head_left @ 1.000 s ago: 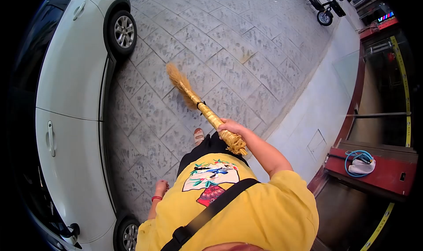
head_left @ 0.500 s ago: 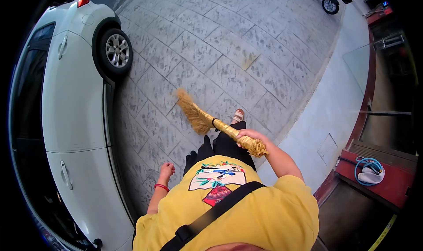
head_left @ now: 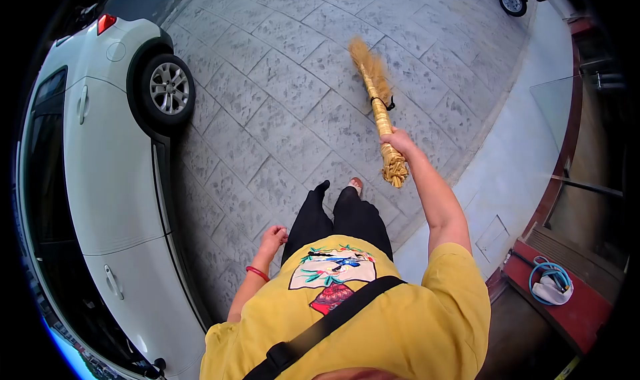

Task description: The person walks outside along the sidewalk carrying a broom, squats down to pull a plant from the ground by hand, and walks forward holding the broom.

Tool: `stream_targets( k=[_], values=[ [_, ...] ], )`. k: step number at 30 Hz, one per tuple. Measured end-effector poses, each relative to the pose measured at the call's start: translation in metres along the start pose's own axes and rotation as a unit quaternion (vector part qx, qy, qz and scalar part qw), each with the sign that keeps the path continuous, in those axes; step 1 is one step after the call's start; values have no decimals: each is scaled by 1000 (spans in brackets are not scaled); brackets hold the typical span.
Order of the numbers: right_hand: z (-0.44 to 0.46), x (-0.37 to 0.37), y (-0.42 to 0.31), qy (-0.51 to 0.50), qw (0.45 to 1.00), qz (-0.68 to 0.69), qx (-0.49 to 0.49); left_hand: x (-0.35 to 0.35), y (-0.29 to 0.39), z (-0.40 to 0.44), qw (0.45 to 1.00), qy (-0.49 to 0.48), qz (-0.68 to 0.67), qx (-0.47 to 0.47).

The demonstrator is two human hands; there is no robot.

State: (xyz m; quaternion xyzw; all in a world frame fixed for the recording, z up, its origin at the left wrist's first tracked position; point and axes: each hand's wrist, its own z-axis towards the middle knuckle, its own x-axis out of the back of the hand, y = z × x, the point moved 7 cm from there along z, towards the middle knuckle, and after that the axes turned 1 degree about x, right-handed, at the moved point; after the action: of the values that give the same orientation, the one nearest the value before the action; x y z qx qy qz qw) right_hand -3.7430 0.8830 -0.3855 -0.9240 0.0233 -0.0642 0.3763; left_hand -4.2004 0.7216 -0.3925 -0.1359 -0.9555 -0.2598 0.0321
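My right hand (head_left: pixel 398 141) is wrapped round the lower handle of a straw broom (head_left: pixel 379 110), near its knotted end. The broom points forward and away from me, with its bristles (head_left: pixel 373 70) over the grey paving (head_left: pixel 287 73); whether they touch it I cannot tell. A black tie circles the broom below the bristles. By my left hip, near the black trousers, is my left hand (head_left: pixel 274 237), its fingers curled together, with nothing visible in them.
A white car (head_left: pixel 110 173) stands along the left. On the right are a pale raised strip (head_left: pixel 493 187), a glass panel (head_left: pixel 557 107) and a red ledge (head_left: pixel 547 293) bearing a coiled blue hose (head_left: pixel 551 273). A parked two-wheeler's wheel (head_left: pixel 513 2) shows at the top right.
My right hand has swung the broom forward and to the right, away from my body. My feet have shifted, and the car's rear end shows more than a second ago.
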Motion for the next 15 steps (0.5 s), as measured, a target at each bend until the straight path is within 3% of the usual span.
stream_targets(
  k=[5,7,10,15],
  values=[
    [1,-71,-7,-165,978,123,-31,0,-15,32,996,-37,78,-1],
    [-4,-108,-9,-231,962,139,-51,12,-21,54,961,-18,271,-43],
    [4,-165,-14,-297,939,144,-94,24,-16,84,940,-56,336,16],
    [76,-238,-16,-354,922,69,-143,53,72,145,961,-44,273,8]
  ],
)
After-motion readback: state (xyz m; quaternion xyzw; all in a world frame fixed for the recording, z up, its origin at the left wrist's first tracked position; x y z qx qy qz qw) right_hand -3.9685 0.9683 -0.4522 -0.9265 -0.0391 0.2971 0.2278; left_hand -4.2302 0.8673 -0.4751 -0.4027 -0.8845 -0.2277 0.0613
